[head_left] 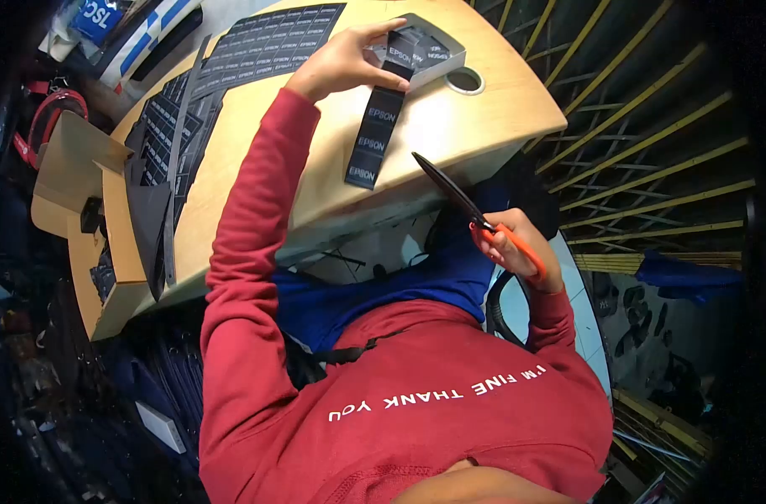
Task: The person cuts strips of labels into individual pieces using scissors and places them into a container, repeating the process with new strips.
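Left hand [341,60] pinches top of label strip [374,134], fingers closed on it; strip hangs down over table [450,126], lower end near table edge. Right hand [517,248] closed round orange handles of scissors [458,195], blades shut or nearly so, tip aimed at strip but well apart from it. We judge a good cut needs strip held taut and flat, blades opened wide, cut placed in gap between printed words. Uncut label sheet [265,46] lies beyond, small tray [442,59] just beside left hand.
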A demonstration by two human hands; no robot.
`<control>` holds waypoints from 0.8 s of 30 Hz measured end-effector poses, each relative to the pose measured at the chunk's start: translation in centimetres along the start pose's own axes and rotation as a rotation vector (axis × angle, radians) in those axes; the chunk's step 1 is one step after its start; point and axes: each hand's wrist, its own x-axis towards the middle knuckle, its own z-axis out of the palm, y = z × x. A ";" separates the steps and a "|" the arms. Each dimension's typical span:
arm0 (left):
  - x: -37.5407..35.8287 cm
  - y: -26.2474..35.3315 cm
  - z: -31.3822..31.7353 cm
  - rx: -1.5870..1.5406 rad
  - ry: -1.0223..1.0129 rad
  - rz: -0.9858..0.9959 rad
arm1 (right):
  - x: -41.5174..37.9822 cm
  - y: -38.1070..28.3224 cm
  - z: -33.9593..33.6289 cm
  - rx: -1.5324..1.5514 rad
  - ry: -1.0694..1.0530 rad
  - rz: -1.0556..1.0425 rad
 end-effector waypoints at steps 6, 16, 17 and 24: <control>3.0 -1.6 -0.8 0.193 -0.071 -0.224 | -0.9 0.3 0.0 0.051 0.059 0.027; -1.9 1.8 -0.4 0.054 0.206 -0.129 | 0.8 0.9 1.4 0.234 0.286 -0.061; -2.9 2.6 0.2 -0.026 0.211 -0.086 | 1.4 0.9 1.7 0.251 0.358 -0.102; -8.8 8.5 3.3 -0.296 0.152 -0.148 | 6.7 -2.7 5.0 0.387 0.480 -0.348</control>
